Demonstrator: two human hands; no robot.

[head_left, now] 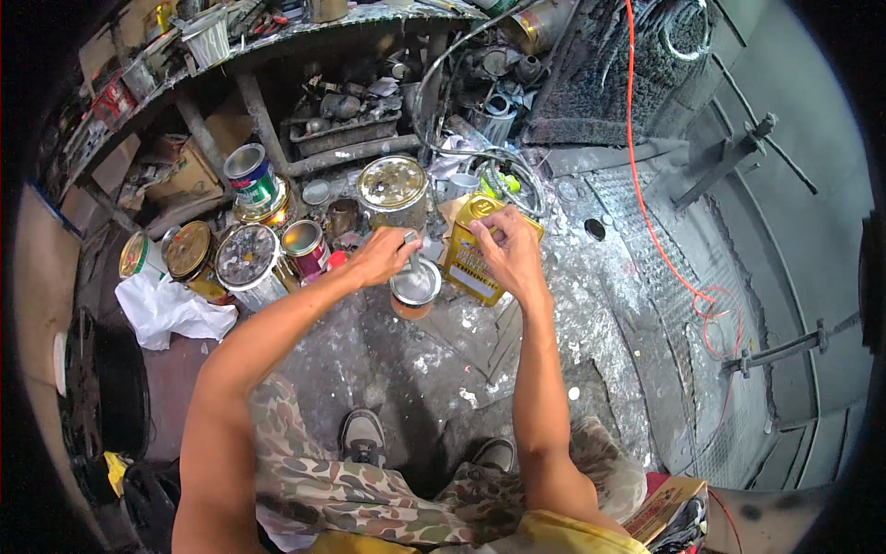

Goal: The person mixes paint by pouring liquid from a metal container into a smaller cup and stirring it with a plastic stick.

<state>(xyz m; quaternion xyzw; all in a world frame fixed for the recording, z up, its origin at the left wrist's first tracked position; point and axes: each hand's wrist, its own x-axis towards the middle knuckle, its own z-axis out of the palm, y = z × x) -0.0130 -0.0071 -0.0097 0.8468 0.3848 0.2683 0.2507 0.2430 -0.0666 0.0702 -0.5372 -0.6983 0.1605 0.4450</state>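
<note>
My left hand [386, 257] is closed round a flat, grey-coated stirrer [413, 251] that stands in a small open tin [415, 300]. Pale grey paint [414, 283] shows inside that tin, which rests on the floor. Just right of it is a yellow rectangular metal can [475, 277] with a round fitting on its top. My right hand [510, 245] hangs over the upper part of this can, thumb and fingers pinched together close to its top edge. Whatever may be between those fingertips is too small to make out.
Several paint tins, among them a large lidded one [392, 185] and a green-labelled one [254, 180], crowd the far left. A white cloth [171, 309] lies beside them. Beyond is a cluttered workbench [249, 65]. An orange hose [635, 166] crosses the stained floor [544, 351] at right.
</note>
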